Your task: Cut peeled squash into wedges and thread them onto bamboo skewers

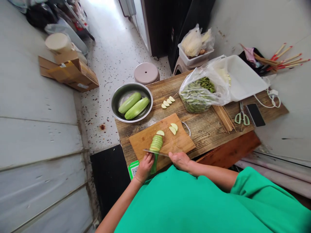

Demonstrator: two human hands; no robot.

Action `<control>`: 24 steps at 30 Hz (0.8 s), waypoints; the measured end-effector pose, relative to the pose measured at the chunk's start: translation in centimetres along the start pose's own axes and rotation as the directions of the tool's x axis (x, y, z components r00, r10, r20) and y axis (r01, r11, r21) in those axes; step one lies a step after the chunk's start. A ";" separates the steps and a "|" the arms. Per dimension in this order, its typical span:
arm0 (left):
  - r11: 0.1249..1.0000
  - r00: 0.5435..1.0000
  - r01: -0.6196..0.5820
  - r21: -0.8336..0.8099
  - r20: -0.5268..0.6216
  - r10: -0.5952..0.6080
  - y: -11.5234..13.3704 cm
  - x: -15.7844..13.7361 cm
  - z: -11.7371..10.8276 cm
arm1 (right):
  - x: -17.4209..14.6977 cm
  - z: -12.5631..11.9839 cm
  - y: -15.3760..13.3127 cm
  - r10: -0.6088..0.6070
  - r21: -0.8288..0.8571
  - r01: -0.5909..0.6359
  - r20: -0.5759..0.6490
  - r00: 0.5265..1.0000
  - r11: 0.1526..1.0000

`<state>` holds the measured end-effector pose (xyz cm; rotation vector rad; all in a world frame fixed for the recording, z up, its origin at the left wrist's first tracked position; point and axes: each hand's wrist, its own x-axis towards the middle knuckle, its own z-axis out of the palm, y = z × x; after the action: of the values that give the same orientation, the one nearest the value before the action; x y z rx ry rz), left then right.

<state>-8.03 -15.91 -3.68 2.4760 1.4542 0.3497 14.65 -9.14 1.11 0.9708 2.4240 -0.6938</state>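
My right hand (pixel 179 160) is closed round the handle of a kitchen knife (pixel 157 152), whose blade lies across a zucchini. My left hand (pixel 145 165) grips the uncut near end of this zucchini (pixel 154 164), fingertips close to the blade. Beyond the blade, a row of cut zucchini slices (pixel 156 142) leans together on the wooden cutting board (pixel 139 142). One half-round slice (pixel 160 133) lies at the row's far end, and a few loose slices (pixel 173 130) rest to the right. Several zucchini pieces on a skewer (pixel 168 102) lie behind the board.
Left of the skewer stands a steel bowl (pixel 113 111) with two whole zucchinis (pixel 137 108). To the right are a plastic bag of green pods (pixel 198 95), a white tray (pixel 247 79), bamboo skewers (pixel 223 118), scissors (pixel 241 116) and a phone (pixel 255 115). A stool (pixel 146 73) stands behind.
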 end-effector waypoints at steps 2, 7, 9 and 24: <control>1.000 0.999 -0.010 -0.010 -0.049 0.009 0.3 0.0 -0.7 | -0.1 0.2 0.1 -0.002 -0.002 0.002 -0.011 1.000 1.000; 0.991 0.965 0.101 -0.085 -0.235 -0.118 1.0 2.2 -5.4 | -0.4 0.4 0.3 0.009 -0.007 -0.009 -0.044 0.999 1.000; 0.985 0.986 0.131 -0.113 -0.088 -0.141 0.8 4.4 -7.2 | -0.5 0.4 0.3 0.010 -0.011 -0.011 -0.060 0.998 1.000; 0.990 0.903 0.134 -0.049 -0.405 -0.142 0.3 3.2 -8.6 | -2.3 -0.3 0.0 -0.028 -0.052 0.020 -0.160 0.987 0.998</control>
<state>-9.08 -12.43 4.74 2.3589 1.7565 0.8921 16.11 -10.18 2.61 1.0144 2.5830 -0.5797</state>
